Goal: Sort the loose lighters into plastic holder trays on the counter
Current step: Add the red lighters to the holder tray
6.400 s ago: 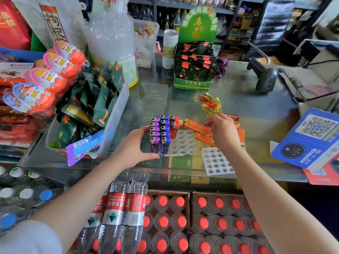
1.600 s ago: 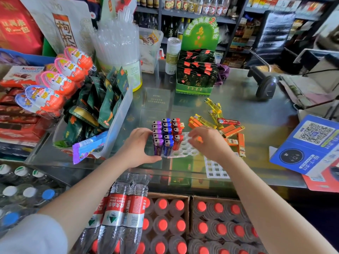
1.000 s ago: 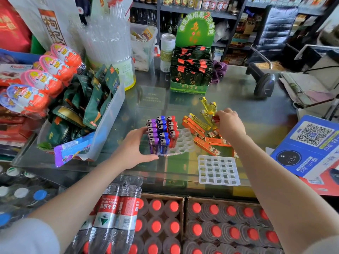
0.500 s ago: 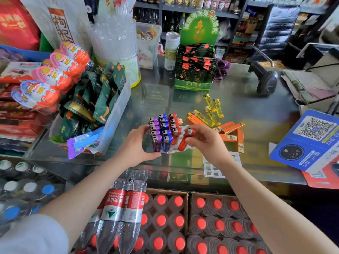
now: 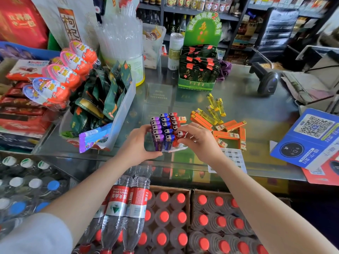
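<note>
Three rows stand nearly filled in the tray [image 5: 180, 147] my left hand [image 5: 136, 145] steadies, my right fingers [image 5: 185, 130] pinching a red lighter [image 5: 180, 134], while perhaps a dozen loose lighters [image 5: 220, 123] wait at centre right.

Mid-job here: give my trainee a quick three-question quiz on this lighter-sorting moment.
1. True or false: the right hand pinches a red lighter at the tray.
2. Which colour fills the tray's leftmost column? A purple, B yellow, C orange.
3. What does the left hand do?

Key: 1 true. 2 A, the purple lighters. 3 It holds the tray's left side, steadying it.
</note>
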`<state>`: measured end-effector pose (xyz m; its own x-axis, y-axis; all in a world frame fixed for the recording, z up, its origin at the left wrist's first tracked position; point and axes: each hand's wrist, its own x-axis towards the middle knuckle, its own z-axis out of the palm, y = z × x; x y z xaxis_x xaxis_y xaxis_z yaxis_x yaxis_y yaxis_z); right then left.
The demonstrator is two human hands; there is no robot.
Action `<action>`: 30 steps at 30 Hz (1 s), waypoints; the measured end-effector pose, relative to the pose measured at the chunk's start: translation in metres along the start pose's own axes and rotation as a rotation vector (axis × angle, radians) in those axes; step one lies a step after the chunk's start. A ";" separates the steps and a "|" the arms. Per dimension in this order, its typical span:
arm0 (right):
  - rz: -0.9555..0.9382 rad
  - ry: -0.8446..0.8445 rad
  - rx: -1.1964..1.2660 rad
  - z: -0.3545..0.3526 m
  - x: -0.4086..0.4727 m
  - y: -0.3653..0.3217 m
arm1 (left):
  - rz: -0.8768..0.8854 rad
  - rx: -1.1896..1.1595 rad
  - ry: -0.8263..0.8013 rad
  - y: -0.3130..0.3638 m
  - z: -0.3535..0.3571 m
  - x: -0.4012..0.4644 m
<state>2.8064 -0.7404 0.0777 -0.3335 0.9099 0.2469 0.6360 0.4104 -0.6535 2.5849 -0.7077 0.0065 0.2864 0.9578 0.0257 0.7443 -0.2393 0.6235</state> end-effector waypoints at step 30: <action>0.121 -0.083 -0.107 0.004 0.005 -0.002 | 0.021 -0.114 0.015 0.027 -0.018 -0.008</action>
<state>2.8007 -0.7369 0.0771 -0.3031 0.9468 0.1081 0.7438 0.3059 -0.5943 2.5919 -0.7188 0.0378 0.2915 0.9552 0.0514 0.6647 -0.2409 0.7072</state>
